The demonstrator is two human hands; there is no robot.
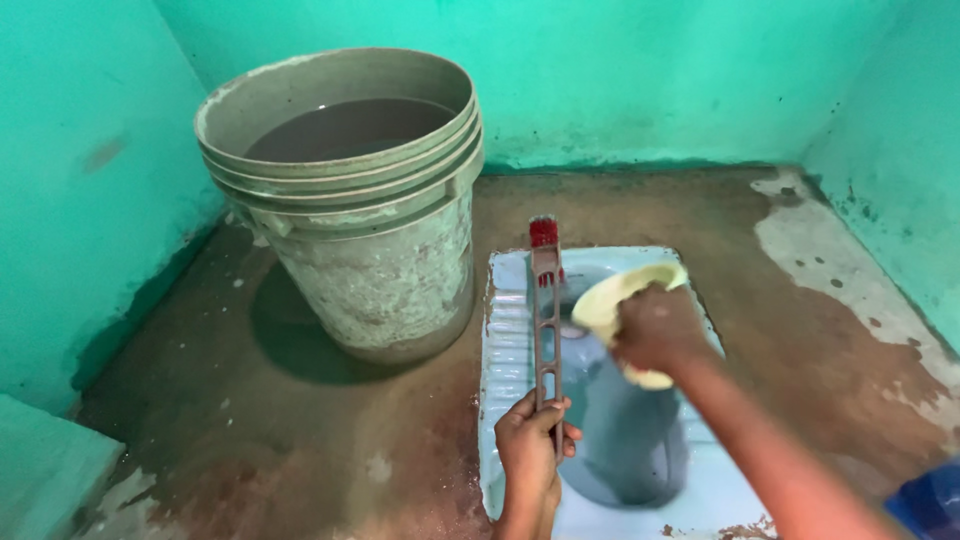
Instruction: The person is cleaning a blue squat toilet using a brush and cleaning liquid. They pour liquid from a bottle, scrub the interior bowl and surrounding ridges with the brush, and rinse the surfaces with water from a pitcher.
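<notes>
Head view, small wet room, contents counted. One long-handled brush (546,300): brown slotted handle, red bristle head at the far end, lying lengthwise over the left part of the pan, bristles at the pan's far rim. One left hand (530,450): fingers curled tight around the near end of the brush handle. One yellow plastic mug (618,300): tilted, mouth turned toward the brush, held above the middle of the pan. One right hand (658,328): closed over the mug's side, forearm coming in from the lower right of the view. The two hands are apart, the left nearer the person and the right farther out over the pan. One squat toilet pan (505,340): pale blue ceramic set flush in the floor, ribbed footrest showing along its left side, brown staining at the near edge. Buckets (375,260): grey, scuffed plastic, several nested one inside another; stacked rims are visible, though the exact number cannot be told; the top one holds dark water nearly to the brim; the stack stands on the floor just left of the pan. One floor (250,420): brown, damp concrete with pale patches at the right. Walls (620,70): three visible, painted turquoise.
</notes>
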